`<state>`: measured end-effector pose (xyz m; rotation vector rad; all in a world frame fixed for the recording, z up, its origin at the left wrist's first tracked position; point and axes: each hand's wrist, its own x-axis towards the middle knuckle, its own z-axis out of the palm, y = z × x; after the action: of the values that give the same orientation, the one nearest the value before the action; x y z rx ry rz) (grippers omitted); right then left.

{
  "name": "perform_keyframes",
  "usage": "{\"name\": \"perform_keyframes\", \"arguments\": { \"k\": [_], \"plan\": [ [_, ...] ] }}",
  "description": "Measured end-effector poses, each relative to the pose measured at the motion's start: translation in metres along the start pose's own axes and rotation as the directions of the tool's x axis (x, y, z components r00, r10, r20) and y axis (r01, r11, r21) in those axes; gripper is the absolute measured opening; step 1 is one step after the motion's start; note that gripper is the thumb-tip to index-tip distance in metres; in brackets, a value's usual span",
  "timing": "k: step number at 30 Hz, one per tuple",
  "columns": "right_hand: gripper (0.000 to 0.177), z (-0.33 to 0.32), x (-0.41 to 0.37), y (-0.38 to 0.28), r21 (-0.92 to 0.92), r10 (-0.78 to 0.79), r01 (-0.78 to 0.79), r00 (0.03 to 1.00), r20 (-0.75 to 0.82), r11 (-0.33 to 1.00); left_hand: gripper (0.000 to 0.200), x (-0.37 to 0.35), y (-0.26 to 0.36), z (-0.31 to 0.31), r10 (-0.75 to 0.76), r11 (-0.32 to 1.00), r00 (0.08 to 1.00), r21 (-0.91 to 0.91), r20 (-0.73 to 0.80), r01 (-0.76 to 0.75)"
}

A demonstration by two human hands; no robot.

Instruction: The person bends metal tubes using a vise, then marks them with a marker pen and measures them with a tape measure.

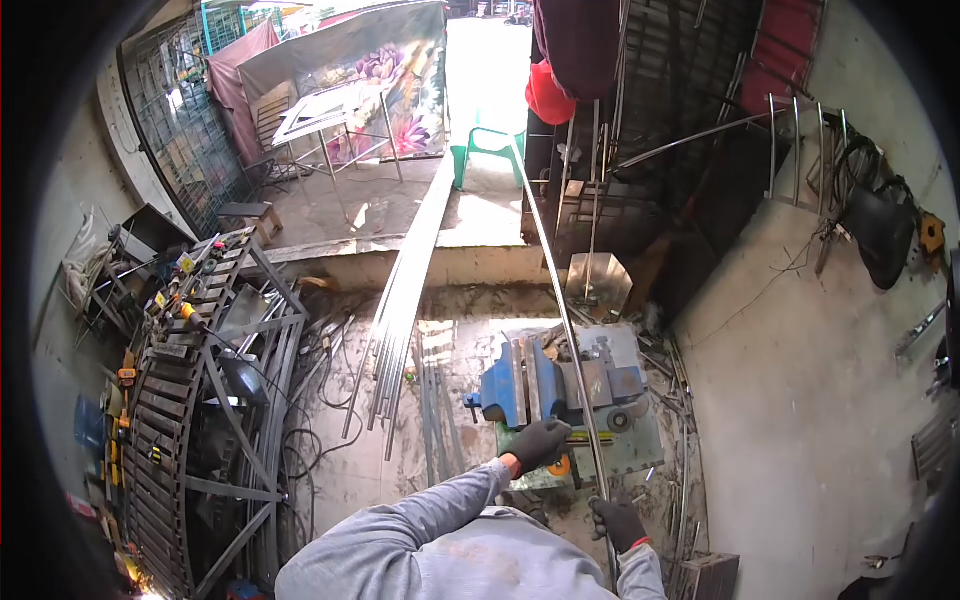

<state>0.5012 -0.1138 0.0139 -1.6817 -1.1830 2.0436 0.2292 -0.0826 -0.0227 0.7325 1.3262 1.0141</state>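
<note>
Positioning a long metal tube (563, 300) by hand appears to be the step in hand. The tube runs lengthwise from the near edge, past the right side of the blue bench vise (507, 390), to the far doorway, where its far end lies at or just beside the right arm of the green chair (489, 140); contact w/ the chair can't be confirmed. It passes outside the vise's jaws, i.e. unclamped. Both hands are in dark gloves. R hand (617, 524), nr the tube's near part, is closed w/ fingers curled round the metal. L hand (541, 445) is at the near side of the vise, palm down, fingers partly bent; whether it grips anything can't be told. Just right of it lies a yellow-green strip (590, 438), w/ an orange item (560, 466) slightly nearer; the latter is too small to ID. To the left, a bundle of tubes (415, 260) extends approx. parallel, well apart from the held piece. Judged from this layout, any shift of the tube calls for a firm R grip at the near part, L support farther along, & a check on the distant end, since such length would probably swing or slide off its rest if turned quickly.
</note>
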Motion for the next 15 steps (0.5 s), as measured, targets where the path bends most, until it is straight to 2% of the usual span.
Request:
{"name": "perform_keyframes", "arguments": {
  "k": [2,4,5,7,8,10,11,13,15],
  "plan": [
    [0.015,0.006,-0.053,0.006,-0.081,-0.020,0.014,0.997,-0.070,0.997,0.039,0.034,-0.003,-0.016,0.028,0.998,0.999,-0.064,0.021,-0.026],
    [0.015,0.001,-0.089,0.028,-0.146,-0.017,0.007,0.998,-0.069,0.989,0.046,0.054,0.015,-0.013,-0.073,0.880,0.996,-0.467,0.045,0.086],
    [0.013,0.005,-0.110,0.032,-0.136,0.017,-0.031,0.994,-0.109,0.990,0.046,0.066,0.023,-0.008,-0.080,0.881,0.995,-0.464,0.057,0.097],
    [0.012,0.014,-0.145,0.035,-0.111,0.074,-0.095,0.981,-0.181,0.989,0.043,0.092,0.035,0.006,-0.163,0.619,0.962,-0.736,0.221,0.274],
    [0.012,0.019,-0.152,0.035,-0.101,0.087,-0.109,0.975,-0.204,0.989,0.040,0.119,0.023,0.006,-0.030,0.484,0.937,-0.815,0.347,0.318],
    [0.013,0.026,-0.161,0.034,-0.087,0.092,-0.116,0.965,-0.245,0.989,0.037,0.107,0.060,0.023,-0.212,0.353,0.947,-0.885,0.242,0.305],
    [0.013,0.027,-0.165,0.035,-0.082,0.089,-0.114,0.962,-0.259,0.990,0.037,0.113,0.044,0.023,-0.218,0.351,0.943,-0.881,0.253,0.317],
    [0.014,0.024,-0.168,0.032,-0.075,0.079,-0.104,0.956,-0.283,0.992,0.034,0.138,0.007,0.016,-0.134,0.524,0.931,-0.774,0.338,0.356],
    [0.014,0.016,-0.165,0.024,-0.074,0.069,-0.096,0.949,-0.307,0.993,0.030,0.125,-0.011,0.025,-0.178,0.567,0.938,-0.748,0.297,0.345]
  ]
}}
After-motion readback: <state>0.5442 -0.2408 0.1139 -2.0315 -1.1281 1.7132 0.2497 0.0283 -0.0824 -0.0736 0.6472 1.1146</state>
